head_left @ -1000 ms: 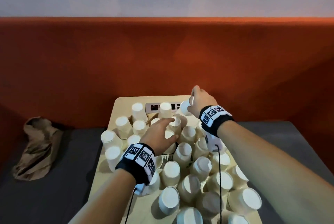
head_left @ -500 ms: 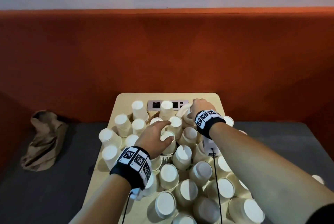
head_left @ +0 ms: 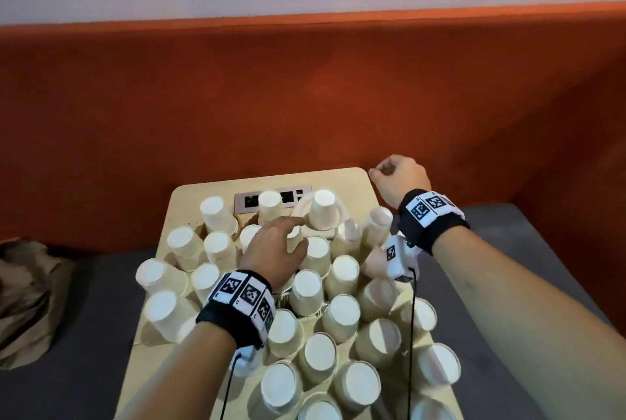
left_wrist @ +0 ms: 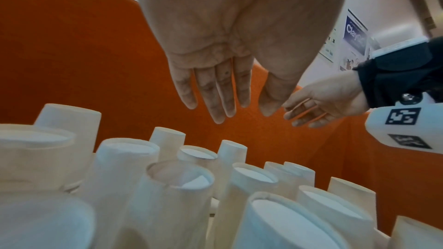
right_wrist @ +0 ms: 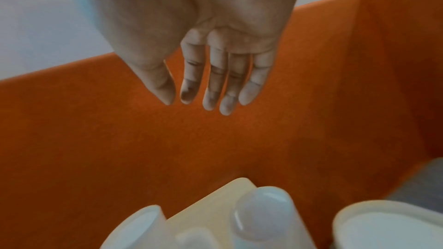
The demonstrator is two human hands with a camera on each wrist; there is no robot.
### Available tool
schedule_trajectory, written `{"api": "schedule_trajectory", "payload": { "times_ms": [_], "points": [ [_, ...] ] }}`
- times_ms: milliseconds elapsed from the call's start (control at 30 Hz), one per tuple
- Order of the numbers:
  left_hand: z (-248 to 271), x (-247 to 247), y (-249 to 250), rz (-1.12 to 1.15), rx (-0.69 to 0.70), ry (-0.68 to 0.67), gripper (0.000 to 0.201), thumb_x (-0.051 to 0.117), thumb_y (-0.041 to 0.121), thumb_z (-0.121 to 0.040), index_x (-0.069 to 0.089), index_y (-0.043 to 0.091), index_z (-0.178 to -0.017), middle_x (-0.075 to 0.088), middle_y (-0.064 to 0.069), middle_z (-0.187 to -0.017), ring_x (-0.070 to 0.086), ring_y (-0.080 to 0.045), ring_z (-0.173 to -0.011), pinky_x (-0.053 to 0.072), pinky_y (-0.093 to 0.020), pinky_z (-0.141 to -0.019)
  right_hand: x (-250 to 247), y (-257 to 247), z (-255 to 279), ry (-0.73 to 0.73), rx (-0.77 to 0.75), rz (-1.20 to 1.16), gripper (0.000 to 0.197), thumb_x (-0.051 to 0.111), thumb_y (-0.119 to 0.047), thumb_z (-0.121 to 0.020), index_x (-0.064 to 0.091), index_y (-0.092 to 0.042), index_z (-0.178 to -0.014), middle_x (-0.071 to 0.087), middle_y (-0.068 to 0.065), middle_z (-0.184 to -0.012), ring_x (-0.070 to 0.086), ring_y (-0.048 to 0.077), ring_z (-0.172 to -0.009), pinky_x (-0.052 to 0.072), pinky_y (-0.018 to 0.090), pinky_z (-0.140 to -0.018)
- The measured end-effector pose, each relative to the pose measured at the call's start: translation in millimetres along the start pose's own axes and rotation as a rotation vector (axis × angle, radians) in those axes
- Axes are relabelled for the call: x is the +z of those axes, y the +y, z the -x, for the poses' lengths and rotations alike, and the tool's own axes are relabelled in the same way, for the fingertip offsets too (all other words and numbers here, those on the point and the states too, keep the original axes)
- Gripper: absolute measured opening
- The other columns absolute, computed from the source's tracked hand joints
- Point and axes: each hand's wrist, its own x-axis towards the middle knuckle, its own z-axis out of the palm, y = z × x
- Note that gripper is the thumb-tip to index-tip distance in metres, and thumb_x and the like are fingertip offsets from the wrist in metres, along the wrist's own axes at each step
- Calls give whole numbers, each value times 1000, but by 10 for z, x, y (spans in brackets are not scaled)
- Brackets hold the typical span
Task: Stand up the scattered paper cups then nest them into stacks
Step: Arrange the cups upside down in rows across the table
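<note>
**A:** What does the head view show, and what has changed?

**B:** A second ago the right hand (head_left: pixel 401 179) held a paper cup above the far side of the counter (head_left: pixel 189 194). Half a second ago it was low among the cups. Now it is lifted off past the far right corner, holding nothing. A cup on the plate (head_left: pixel 323 209) stands upside down near the counter's far edge, where that hand had been; I judge it was just set there. The left hand (head_left: pixel 274 248) has barely moved; it rests over the paper cups (head_left: pixel 342 316) in the middle of the cluster.

**A:** What does that mean for the task?

**B:** The cups crowd the counter, nearly all standing on their rims. I see no clear tall stack, so nesting looks largely undone.

**A:** And the left wrist view?

**B:** The left hand (left_wrist: pixel 223 48) has its grip apart, fingers (left_wrist: pixel 221 99) straight and side by side, hovering above the cup bottoms. In the head view its fingertips seem to touch one cup; I cannot confirm contact. The right hand (left_wrist: pixel 321 101) shows beyond it, palm loose.

**A:** The right wrist view?

**B:** It is blurred. The right hand (right_wrist: pixel 215 31) hangs with its grip apart, fingers (right_wrist: pixel 212 86) relaxed and empty, against the orange backrest (right_wrist: pixel 215 139). Cups sit below, well apart from it.
</note>
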Motion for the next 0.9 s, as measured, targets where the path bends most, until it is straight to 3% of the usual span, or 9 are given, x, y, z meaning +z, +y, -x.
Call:
{"api": "schedule_trajectory", "payload": {
  "times_ms": [100, 167, 267, 333, 433, 700, 900],
  "points": [
    [-28, 47, 83, 8, 9, 10, 40, 64, 27, -89, 60, 26, -129, 60, 6, -131, 55, -13, -119, 43, -30, -102, -124, 251, 37, 21, 96, -11, 10, 67, -33, -86, 66, -23, -84, 67, -8, -82, 63, 19, -81, 43, 26, -70],
    [-33, 88, 131, 21, 14, -8, 41, 64, 28, -89, 60, 26, -130, 59, 7, -132, 55, -12, -118, 43, -29, -102, -136, 441, 70, -19, 191, 10, 13, 68, -35, -85, 65, -25, -92, 69, -3, -93, 63, 21, -86, 46, 28, -73],
    [-25, 123, 174, 36, 23, -31, 41, 63, 28, -90, 59, 27, -130, 59, 8, -132, 55, -11, -118, 43, -31, -103, -74, 728, 154, -167, 347, -7, 48, 71, -48, -83, 61, -20, -121, 66, 5, -121, 61, 26, -98, 48, 32, -82],
    [-13, 132, 194, 43, 35, -45, 40, 63, 29, -90, 59, 26, -130, 59, 8, -131, 56, -11, -116, 45, -33, -102, -3, 885, 229, -256, 406, -28, 70, 75, -56, -77, 55, -17, -133, 61, 8, -130, 60, 30, -111, 50, 36, -89],
    [10, 135, 212, 44, 48, -60, 40, 62, 30, -90, 59, 27, -130, 60, 8, -130, 58, -9, -110, 47, -32, -99, 88, 1019, 336, -293, 435, -11, 72, 84, -50, -69, 60, -17, -127, 65, 7, -125, 62, 28, -109, 51, 35, -87],
    [76, 124, 232, 58, 61, -74, 38, 63, 27, -90, 61, 27, -127, 62, 8, -126, 60, -7, -104, 49, -31, -95, 120, 1028, 479, -252, 396, 87, 27, 78, -42, -72, 68, -21, -87, 72, 5, -92, 66, 22, -79, 54, 31, -74],
    [92, 129, 234, 51, 72, -83, 37, 62, 30, -89, 60, 29, -126, 63, 9, -123, 61, -6, -102, 51, -34, -93, 41, 1027, 531, -221, 389, 139, 27, 70, -42, -74, 69, -18, -87, 69, 5, -83, 67, 24, -73, 56, 32, -70]
  ]
}}
